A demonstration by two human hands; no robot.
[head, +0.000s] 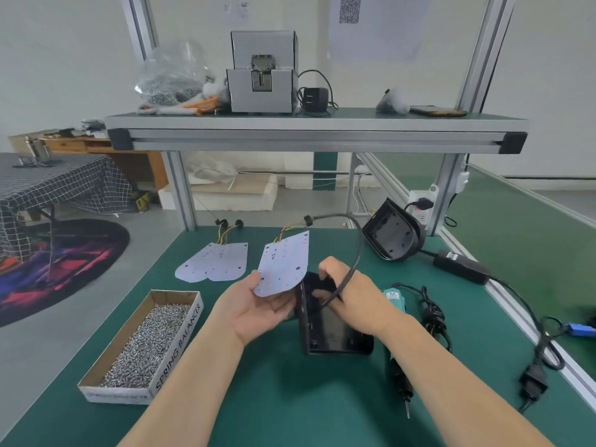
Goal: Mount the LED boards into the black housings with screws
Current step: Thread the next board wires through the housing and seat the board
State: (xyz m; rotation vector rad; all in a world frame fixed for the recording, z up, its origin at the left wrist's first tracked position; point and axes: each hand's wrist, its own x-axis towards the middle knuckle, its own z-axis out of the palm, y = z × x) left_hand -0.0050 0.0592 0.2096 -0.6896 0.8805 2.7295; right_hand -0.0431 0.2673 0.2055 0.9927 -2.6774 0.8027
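Left hand (258, 306) fingers pinching flat, pale LED board (283, 264); right hand (351, 293) fingers gripping glossy black housing (332, 330)

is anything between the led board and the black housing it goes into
Yes: the black cable loops over the right hand and crosses the open face of the housing, beside the board held by the left hand.

On the upper shelf (316, 122) stands a grey machine (263, 88), with a clear plastic bag (171, 75) to its left and a black adapter (314, 99) to its right. On the wall hangs a QR-code sheet (350, 10) (too blurred to read). A round rug (48, 269) lies far left.
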